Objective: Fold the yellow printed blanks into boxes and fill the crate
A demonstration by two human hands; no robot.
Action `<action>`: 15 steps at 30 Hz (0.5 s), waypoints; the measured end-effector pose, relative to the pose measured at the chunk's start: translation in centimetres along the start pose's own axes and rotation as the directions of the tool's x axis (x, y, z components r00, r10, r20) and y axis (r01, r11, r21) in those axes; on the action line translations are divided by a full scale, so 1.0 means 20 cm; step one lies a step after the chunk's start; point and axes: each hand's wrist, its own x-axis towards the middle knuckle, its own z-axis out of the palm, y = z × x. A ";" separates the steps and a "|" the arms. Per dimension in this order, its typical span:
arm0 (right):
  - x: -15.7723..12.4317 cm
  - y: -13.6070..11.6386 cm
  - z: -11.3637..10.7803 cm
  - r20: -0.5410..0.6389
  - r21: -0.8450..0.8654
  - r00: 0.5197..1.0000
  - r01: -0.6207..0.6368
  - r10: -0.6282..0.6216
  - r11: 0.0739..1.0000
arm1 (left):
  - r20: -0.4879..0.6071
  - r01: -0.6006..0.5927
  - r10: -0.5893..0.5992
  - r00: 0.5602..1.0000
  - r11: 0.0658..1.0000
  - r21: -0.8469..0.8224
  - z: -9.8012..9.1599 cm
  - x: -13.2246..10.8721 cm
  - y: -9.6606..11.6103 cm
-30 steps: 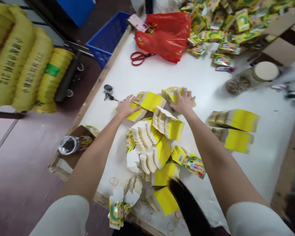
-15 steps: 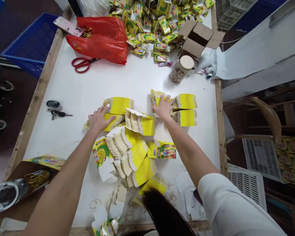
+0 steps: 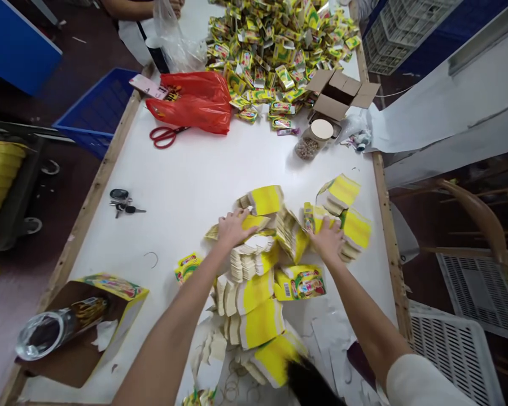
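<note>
My left hand (image 3: 235, 228) lies with thumb and fingers apart against the left end of flat folded yellow cartons, stacked in bundles. One carton bundle (image 3: 266, 200) lies just beyond its fingers. My right hand (image 3: 328, 239) is spread over a carton stack (image 3: 308, 215) with a printed face. To its right, two more bundles, a far one (image 3: 342, 190) and a near one (image 3: 358, 230), lie fanned and askew. Between the hands a tilted bundle (image 3: 294, 234) leans over. Nearer me are several overlapping stacks (image 3: 260, 321) and a printed carton (image 3: 302, 283).
Small filled boxes (image 3: 275, 51) are heaped at the far end. Around the table lie a red plastic bag (image 3: 198, 104), scissors (image 3: 164, 137), keys (image 3: 125, 203), a lidded jar (image 3: 314, 140), an open cardboard box (image 3: 336, 96) and a carton holding a bottle (image 3: 110, 332). Another person's arm (image 3: 131, 8) shows at the top.
Both hands have moved right across the table, and the bundles beside them have shifted right. The middle and right-hand bundles have turned askew. The view has also shifted, showing more of the far end.
</note>
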 end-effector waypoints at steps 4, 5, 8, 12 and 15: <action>-0.08 0.31 0.05 -0.033 -0.029 0.998 0.059 -0.060 0.998 | 0.000 -0.041 0.041 0.999 0.997 -0.064 0.14 -0.08 0.20; -0.09 0.39 0.07 -0.051 -0.045 0.996 0.076 -0.078 0.996 | -0.006 -0.044 0.044 0.999 0.996 -0.083 0.18 -0.10 0.25; -0.11 0.62 0.10 -0.013 -0.090 0.992 0.127 -0.129 0.988 | -0.031 -0.051 0.047 0.998 0.989 -0.141 0.31 -0.16 0.39; -0.09 0.86 0.11 0.085 -0.121 0.965 0.259 -0.250 0.958 | -0.108 -0.037 0.003 0.994 0.950 -0.311 0.43 -0.22 0.56; -0.05 0.97 0.14 0.077 -0.045 0.931 0.361 -0.357 0.931 | -0.144 -0.050 -0.008 0.990 0.917 -0.396 0.42 -0.30 0.58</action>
